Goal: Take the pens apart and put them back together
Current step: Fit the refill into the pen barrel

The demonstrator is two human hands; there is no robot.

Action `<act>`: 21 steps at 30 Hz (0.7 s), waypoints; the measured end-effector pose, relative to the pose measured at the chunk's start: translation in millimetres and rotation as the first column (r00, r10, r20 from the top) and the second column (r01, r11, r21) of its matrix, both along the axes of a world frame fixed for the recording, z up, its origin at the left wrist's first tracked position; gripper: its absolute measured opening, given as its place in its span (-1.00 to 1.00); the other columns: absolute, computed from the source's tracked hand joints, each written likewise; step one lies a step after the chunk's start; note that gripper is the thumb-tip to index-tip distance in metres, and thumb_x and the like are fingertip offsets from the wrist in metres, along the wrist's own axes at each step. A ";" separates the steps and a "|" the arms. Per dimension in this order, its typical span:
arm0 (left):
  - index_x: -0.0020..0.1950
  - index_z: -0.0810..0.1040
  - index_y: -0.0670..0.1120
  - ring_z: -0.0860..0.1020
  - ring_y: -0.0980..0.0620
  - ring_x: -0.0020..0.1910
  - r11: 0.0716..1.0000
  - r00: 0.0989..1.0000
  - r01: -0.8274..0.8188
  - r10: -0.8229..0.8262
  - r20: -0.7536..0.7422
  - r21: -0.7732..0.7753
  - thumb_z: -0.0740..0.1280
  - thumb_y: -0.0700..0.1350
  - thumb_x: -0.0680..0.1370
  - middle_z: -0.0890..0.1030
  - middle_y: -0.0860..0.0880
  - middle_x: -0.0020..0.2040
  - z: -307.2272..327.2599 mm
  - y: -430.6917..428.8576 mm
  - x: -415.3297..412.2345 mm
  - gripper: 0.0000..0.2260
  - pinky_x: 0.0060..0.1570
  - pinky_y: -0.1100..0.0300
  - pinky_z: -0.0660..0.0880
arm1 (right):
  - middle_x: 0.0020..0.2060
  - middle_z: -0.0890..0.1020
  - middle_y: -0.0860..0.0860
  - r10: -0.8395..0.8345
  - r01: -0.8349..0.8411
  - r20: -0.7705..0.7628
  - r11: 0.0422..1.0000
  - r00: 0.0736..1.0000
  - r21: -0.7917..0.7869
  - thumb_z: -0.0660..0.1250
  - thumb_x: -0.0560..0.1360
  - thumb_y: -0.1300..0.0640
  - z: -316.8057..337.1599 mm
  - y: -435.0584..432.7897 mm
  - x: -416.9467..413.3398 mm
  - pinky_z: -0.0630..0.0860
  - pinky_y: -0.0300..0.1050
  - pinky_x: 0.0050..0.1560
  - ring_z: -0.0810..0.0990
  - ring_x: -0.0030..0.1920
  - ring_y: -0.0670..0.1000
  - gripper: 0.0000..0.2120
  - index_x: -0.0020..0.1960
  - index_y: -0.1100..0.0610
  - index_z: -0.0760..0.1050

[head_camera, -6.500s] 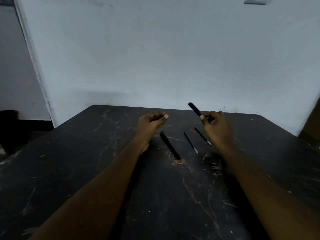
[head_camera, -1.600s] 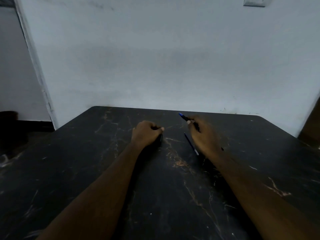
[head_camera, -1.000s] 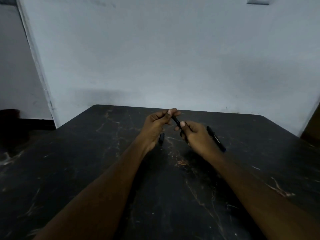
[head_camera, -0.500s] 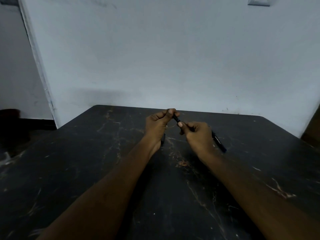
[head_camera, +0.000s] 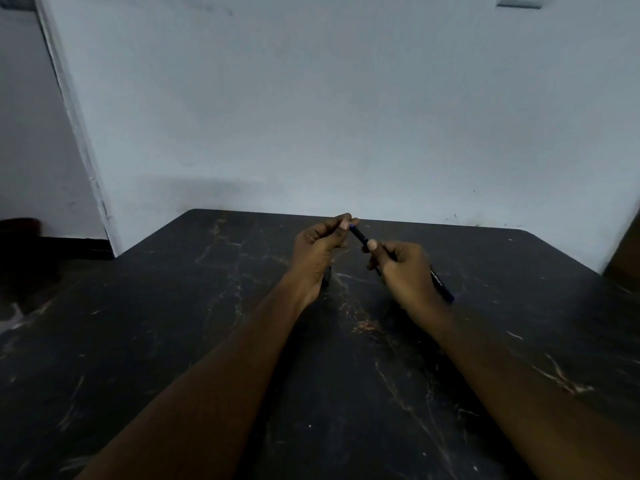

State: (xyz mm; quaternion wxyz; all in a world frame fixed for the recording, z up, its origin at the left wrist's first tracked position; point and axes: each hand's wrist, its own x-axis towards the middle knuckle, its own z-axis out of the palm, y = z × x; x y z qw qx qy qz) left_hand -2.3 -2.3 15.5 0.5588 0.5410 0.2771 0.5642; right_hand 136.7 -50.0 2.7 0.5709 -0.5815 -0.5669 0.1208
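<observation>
**Both hands on one pen above the dark table**

Just above the centre of the frame, the left hand point(head_camera: 320, 249) and the right hand point(head_camera: 403, 268) meet over a black, scratched table point(head_camera: 173, 341). Between them runs a dark pen point(head_camera: 360, 236), slanting from upper left to lower right. The left thumb and fingertips pinch its upper end, where a small blue spot shows; the right hand is closed around the middle of the barrel, thumb pressed on top. The pen's lower end point(head_camera: 443, 287) comes out past the right hand's far side — dark blue, with pale print along it — and lies close over the table; whether it touches cannot be told.

A small dark part point(head_camera: 327, 276) sits by the left wrist, mostly hidden. A pale wall point(head_camera: 311, 116) fills the upper half of the frame.
</observation>
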 end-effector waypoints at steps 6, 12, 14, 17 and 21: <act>0.12 0.64 -0.22 0.53 0.41 -0.31 1.000 1.000 -0.011 0.011 -0.006 0.028 0.38 -0.19 0.55 0.67 0.07 -0.09 -1.1 3.1 -2.5 -0.81 -0.35 0.47 0.41 | -0.51 0.55 0.01 0.035 -0.035 0.018 0.999 0.999 -0.012 0.30 0.57 0.02 -1.2 -0.6 -1.3 0.34 -0.09 -0.34 0.40 -0.49 -0.03 -0.69 -0.26 0.14 0.65; -0.18 0.60 0.00 0.45 0.15 -0.29 0.998 0.999 -0.023 0.022 -0.028 -0.050 0.45 -0.04 0.50 0.57 0.09 -0.27 -2.1 4.6 -3.3 -0.90 -0.29 0.22 0.32 | -0.38 0.65 0.14 0.022 -0.023 0.049 0.999 0.999 0.023 0.36 0.53 0.05 -1.9 -0.7 -2.3 0.48 0.03 -0.33 0.47 -0.42 -0.02 -0.76 -0.21 0.17 0.66; -0.13 0.64 0.01 0.46 0.10 -0.23 0.998 1.000 0.017 -0.018 -0.008 -0.067 0.43 -0.02 0.51 0.63 0.03 -0.14 -0.1 3.2 -3.8 -0.93 -0.28 0.20 0.30 | -0.35 0.66 0.16 0.009 -0.010 0.059 1.000 0.998 0.015 0.35 0.54 0.05 -1.6 -0.6 -1.1 0.53 0.10 -0.28 0.50 -0.39 0.03 -0.75 -0.20 0.17 0.66; 0.00 0.68 0.04 0.50 0.10 -0.13 0.994 0.997 0.079 -0.080 0.002 -0.071 0.37 -0.04 0.55 0.68 0.06 0.13 2.7 1.0 -5.8 -0.90 -0.27 0.17 0.27 | -0.35 0.67 0.09 0.000 0.000 0.054 1.000 0.999 0.007 0.33 0.55 0.04 -0.9 -0.6 -0.5 0.54 0.10 -0.26 0.52 -0.40 0.00 -0.76 -0.17 0.13 0.68; 0.06 0.68 0.01 0.51 0.13 -0.15 0.996 0.995 0.085 -0.086 -0.044 -0.023 0.35 -0.14 0.56 0.69 0.03 0.12 0.3 2.0 -7.2 -0.85 -0.24 0.17 0.28 | -0.36 0.67 -0.01 0.024 -0.024 0.030 1.000 0.999 0.002 0.31 0.56 0.03 -1.7 -0.3 0.0 0.55 0.13 -0.23 0.51 -0.42 -0.05 -0.77 -0.15 0.09 0.68</act>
